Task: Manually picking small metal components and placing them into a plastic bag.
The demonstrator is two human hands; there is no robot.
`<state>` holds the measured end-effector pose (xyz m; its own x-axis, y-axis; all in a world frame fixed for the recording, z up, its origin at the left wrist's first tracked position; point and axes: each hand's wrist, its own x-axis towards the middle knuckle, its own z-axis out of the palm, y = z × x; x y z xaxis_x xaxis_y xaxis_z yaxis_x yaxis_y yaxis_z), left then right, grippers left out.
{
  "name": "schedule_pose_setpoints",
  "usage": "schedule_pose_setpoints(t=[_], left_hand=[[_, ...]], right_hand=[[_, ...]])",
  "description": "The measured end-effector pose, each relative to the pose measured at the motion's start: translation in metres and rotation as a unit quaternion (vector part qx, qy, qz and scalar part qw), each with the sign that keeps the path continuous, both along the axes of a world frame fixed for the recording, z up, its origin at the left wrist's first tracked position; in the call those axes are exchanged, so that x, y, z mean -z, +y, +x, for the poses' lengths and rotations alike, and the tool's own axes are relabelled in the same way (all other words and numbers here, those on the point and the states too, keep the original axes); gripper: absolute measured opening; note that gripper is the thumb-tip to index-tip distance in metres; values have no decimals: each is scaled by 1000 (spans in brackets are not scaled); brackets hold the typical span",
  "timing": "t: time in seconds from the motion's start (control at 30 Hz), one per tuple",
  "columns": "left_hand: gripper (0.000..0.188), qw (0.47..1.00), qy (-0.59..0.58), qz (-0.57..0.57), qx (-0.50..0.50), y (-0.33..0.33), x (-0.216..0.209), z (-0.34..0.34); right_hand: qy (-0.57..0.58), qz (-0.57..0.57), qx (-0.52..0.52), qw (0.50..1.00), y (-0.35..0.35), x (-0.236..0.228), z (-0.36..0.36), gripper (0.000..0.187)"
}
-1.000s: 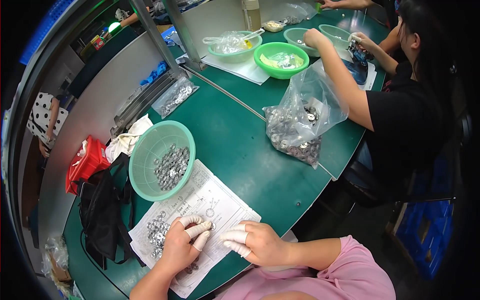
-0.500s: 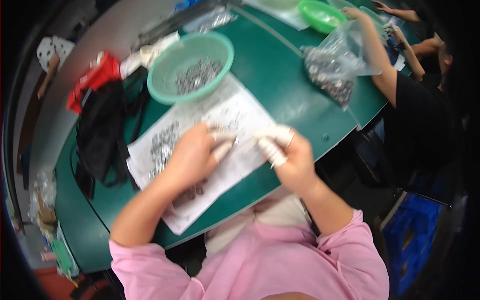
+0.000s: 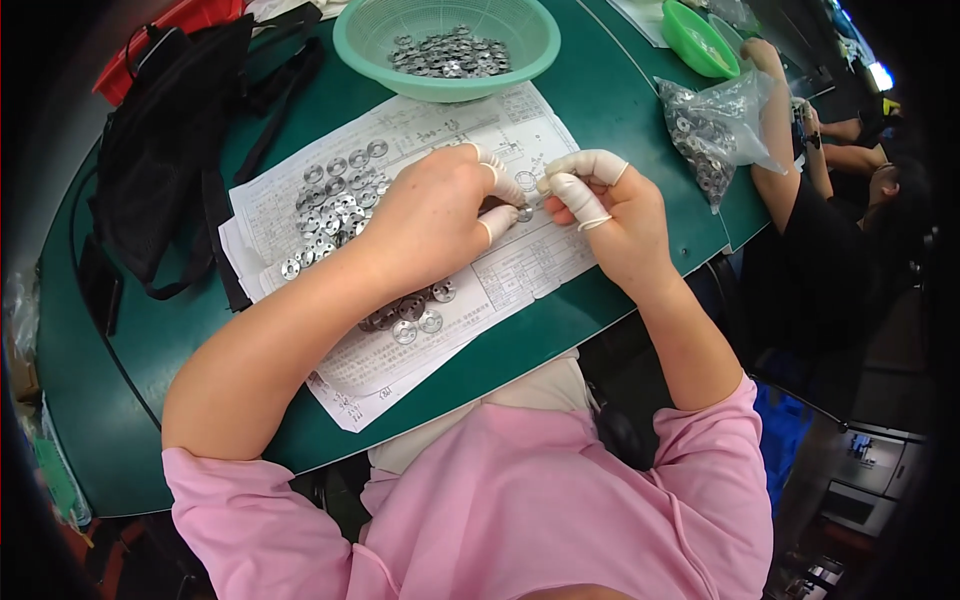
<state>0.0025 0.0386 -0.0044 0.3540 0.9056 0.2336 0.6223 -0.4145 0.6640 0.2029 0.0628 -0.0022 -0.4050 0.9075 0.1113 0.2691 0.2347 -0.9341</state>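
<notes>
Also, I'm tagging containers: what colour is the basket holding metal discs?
The basket is pale green, best seen in the head view.

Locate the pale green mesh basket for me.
In the head view, the basket sits at the top, slightly left of centre, at the far edge of the printed papers and beyond the left hand, with the black bag to its left.

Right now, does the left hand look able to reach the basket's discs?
Probably yes: the basket is open above, and only its rim and papers separate the left hand from the discs.
</notes>
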Motion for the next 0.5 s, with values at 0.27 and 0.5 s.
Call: schedule_pose_setpoints(t=[0.27, 0.5], left_hand=[[17, 1000, 1, -5, 1, 3, 1, -2], [17, 1000, -4, -12, -5, 4, 1, -2]], right_hand=[[-10, -6, -6, 1000, 3, 6, -8, 11], [-41, 36, 12, 998, 3, 7, -10, 9]])
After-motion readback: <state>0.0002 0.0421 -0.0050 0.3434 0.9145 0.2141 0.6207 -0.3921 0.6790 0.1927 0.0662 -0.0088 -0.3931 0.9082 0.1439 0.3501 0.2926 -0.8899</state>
